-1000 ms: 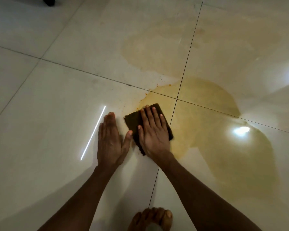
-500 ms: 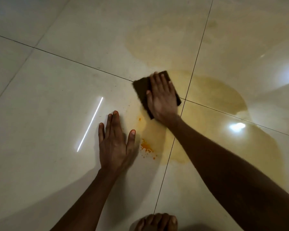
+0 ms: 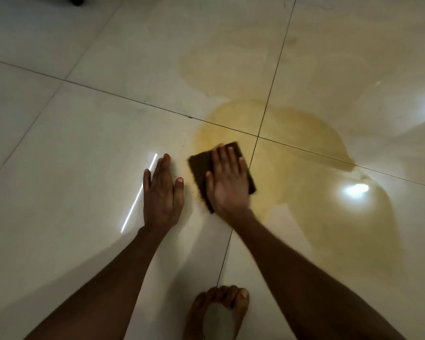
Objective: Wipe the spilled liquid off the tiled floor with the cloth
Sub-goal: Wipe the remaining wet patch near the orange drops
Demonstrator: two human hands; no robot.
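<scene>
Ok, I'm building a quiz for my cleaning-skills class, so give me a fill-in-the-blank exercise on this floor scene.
1. The dark cloth lies flat under the ____ hand.
2. The left hand rests palm down on the ____, apart from the cloth.
3. The spilled liquid looks ____ in colour.
4. At the bottom edge a bare ____ shows.

Missing words: right; floor; yellow; foot

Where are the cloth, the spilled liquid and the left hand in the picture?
cloth (image 3: 199,168): head view, bare dark corner left of the fingers.
spilled liquid (image 3: 304,192): head view, yellow pool right of the cloth.
left hand (image 3: 161,192): head view, back of the hand.
</scene>
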